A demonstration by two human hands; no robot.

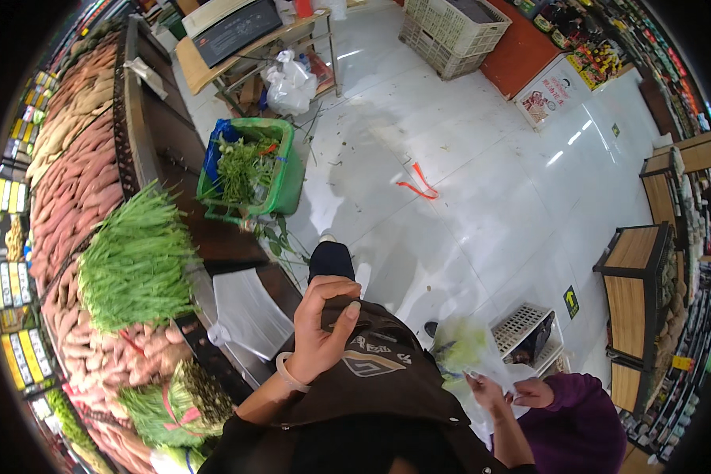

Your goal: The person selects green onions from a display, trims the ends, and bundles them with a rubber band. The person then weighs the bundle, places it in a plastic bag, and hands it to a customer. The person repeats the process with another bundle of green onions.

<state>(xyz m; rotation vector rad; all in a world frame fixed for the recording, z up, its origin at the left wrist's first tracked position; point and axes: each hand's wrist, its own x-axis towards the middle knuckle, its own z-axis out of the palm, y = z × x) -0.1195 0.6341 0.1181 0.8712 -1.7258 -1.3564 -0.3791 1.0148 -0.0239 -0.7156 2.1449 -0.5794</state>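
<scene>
My left hand (324,326), with a pale bracelet at the wrist, is raised before my brown apron (385,379). Its fingers curl loosely, a small gap parts them from the thumb, and nothing shows between them. On the other side, my right hand (487,392) grips a clear plastic bag (468,355) with leafy greens inside, blurred. Another person's hand (533,393), from a purple sleeve, meets the same bag close to my fingers. Left of my left hand hangs a roll of clear plastic bags (252,308).
Sweet potatoes (89,172) fill the left display, topped by green leafy bunches (136,266). A green bin (290,172) of trimmings stands ahead. Red ribbon (423,186) lies on the tiled floor. White crates (450,29) stand beyond; a white basket (521,323) is at right.
</scene>
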